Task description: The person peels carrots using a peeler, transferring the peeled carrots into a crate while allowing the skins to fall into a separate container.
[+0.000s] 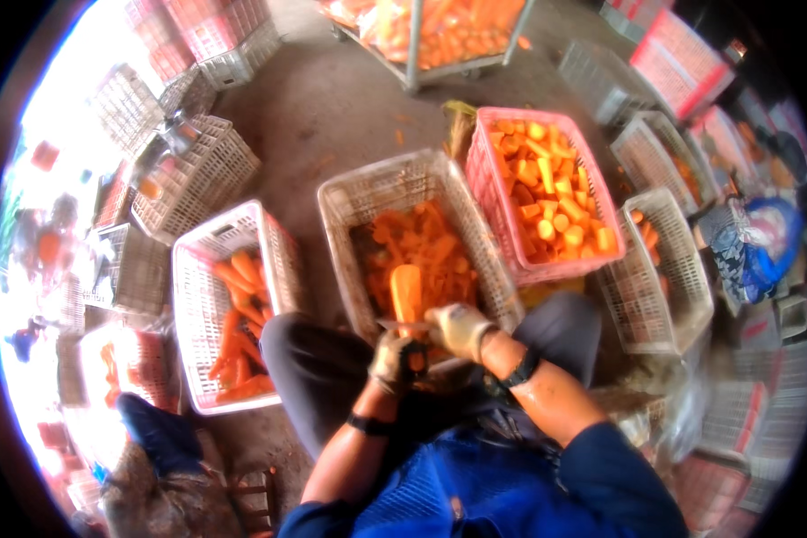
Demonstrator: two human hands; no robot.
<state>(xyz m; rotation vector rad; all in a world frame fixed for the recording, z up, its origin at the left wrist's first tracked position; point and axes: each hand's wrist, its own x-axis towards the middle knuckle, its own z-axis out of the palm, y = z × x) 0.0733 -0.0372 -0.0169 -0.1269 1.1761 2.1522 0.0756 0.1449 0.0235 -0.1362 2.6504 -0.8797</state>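
Observation:
Both my hands wear light work gloves. My left hand [395,360] is closed around the lower end of a large carrot [407,292], whose orange surface looks peeled at the top. My right hand [458,331] is closed on a thin-bladed tool [397,325], perhaps a knife or peeler, lying across the carrot; its handle is hidden by the glove. Beneath them, a dirty white plastic crate [339,249] holds orange peelings and carrot scraps [430,242]. A pink crate [481,228] of cut carrot pieces [545,195] stands at the right. Whole carrots [242,323] lie in a white crate [187,336] at the left.
More crates stand at the right, including a white one [693,309] with some carrots. Empty-looking crates [195,175] stand at the upper left. A wheeled metal cart [413,60] loaded with carrots is ahead. Another person's dark-clothed leg [161,430] shows at the lower left.

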